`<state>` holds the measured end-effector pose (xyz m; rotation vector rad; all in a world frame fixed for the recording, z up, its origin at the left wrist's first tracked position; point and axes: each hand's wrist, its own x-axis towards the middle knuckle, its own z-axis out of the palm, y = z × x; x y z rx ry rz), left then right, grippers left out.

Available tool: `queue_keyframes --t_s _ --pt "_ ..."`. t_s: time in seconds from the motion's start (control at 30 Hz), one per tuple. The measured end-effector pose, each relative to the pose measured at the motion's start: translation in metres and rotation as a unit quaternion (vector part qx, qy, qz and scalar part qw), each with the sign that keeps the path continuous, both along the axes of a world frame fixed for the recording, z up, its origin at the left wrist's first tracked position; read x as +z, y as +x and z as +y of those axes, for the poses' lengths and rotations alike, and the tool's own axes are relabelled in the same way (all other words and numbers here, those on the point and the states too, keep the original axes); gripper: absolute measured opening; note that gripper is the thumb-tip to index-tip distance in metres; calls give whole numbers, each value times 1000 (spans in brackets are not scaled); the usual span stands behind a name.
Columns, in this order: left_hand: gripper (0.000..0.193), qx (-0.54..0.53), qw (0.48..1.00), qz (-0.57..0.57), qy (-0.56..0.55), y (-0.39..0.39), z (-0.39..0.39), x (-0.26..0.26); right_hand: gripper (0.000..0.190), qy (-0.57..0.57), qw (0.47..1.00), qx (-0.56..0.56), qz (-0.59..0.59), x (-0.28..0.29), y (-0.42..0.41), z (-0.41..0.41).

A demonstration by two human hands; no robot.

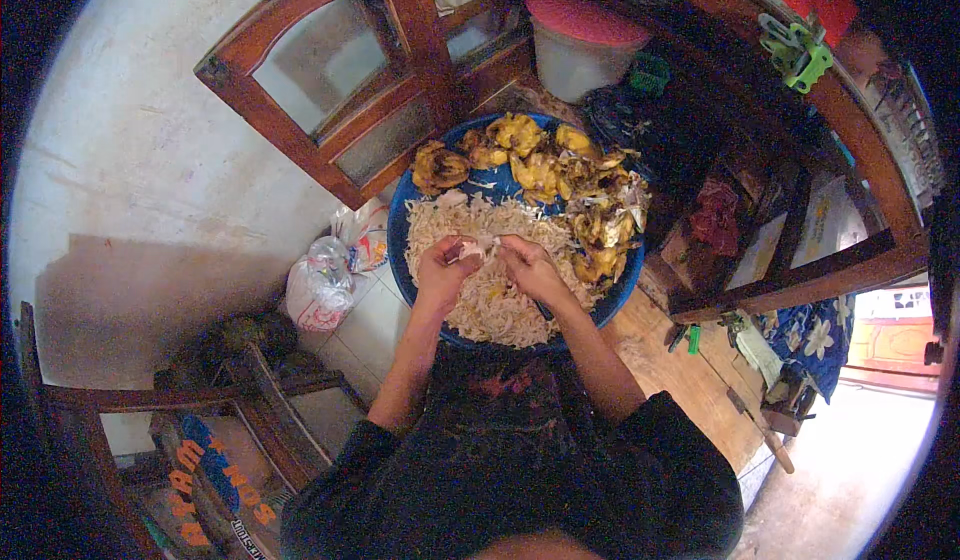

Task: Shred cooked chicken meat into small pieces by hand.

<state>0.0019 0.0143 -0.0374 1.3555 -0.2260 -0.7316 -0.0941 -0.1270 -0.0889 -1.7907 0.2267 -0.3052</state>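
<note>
Before me is a wide blue tub (400, 267) with a thick heap of pale shredded chicken meat (495, 316) across its near half. Browned, yellowish chicken pieces (536, 174) lie along the far rim, and picked-looking pieces with bones (604, 230) lie at the right. Above the shreds, my left hand (446, 271) pinches a whitish piece of meat (471, 249) between thumb and fingers. Close beside it, my right hand (534, 267) has its fingertips closed on a small pale shred (496, 240). Whether the two bits are still joined is too blurred to tell.
Tied plastic bags (321, 286) stand left of the tub on floor tiles. A wooden cabinet door (330, 87) with glass panes hangs open beyond it. Farther back is a white bucket with a red lid (589, 24). A wooden board (660, 365) lies at the right, below a wooden frame (795, 282).
</note>
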Motion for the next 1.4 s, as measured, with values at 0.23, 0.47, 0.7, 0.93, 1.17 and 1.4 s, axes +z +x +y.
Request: queue_keyframes --t_s 0.23,0.47,0.7,0.93,1.17,1.4 --pt "19 -28 994 -35 104 -15 3 18 28 115 978 9 173 21 -22 14" --pt "16 -23 998 40 48 -9 1 -2 26 170 963 -73 194 33 -20 17" --pt "22 -33 989 -129 67 19 -14 -21 16 69 991 -7 111 18 -6 -7" --pt "33 -159 826 -382 383 103 -43 -73 32 -156 971 -36 179 24 -3 -1" --pt "28 -178 734 -470 457 139 -68 -168 46 -92 969 -49 226 46 -31 3" --pt "24 -75 720 -520 453 155 -71 -199 47 -105 966 -25 237 35 -45 11"
